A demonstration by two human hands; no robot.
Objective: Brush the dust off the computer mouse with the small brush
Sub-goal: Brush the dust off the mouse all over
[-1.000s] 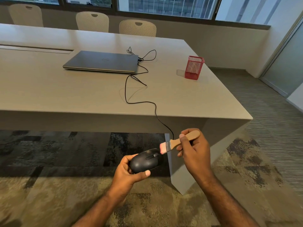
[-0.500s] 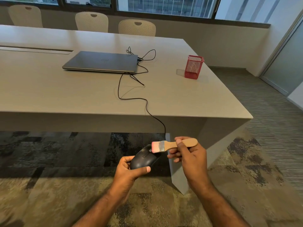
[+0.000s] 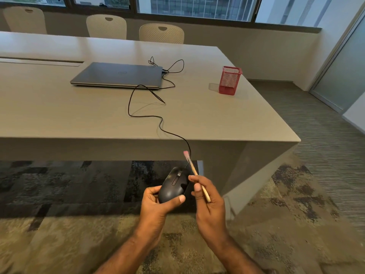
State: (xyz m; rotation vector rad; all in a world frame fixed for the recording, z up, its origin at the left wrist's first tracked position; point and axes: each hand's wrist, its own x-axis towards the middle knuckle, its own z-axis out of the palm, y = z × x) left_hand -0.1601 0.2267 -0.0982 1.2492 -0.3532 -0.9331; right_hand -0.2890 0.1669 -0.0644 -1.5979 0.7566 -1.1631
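Observation:
A black wired computer mouse (image 3: 173,184) is held in front of the table's near edge, top side up, by my left hand (image 3: 158,204), thumb on its near end. My right hand (image 3: 207,202) grips the wooden handle of a small brush (image 3: 194,172) just right of the mouse. The brush points up and away, and its pink bristles stand above the mouse's front end, clear of its shell. The mouse's black cable (image 3: 146,115) runs from its front up over the table edge to the laptop.
A closed grey laptop (image 3: 118,75) lies on the beige table (image 3: 59,115), with a red mesh pen holder (image 3: 230,80) to its right. Three pale chairs (image 3: 162,33) stand behind the table. Patterned carpet lies below my hands.
The brush has swung from lying across the mouse's front, bristles left, to pointing up and away with the bristles off the mouse. The mouse turned lengthwise and the cable loop shifted left.

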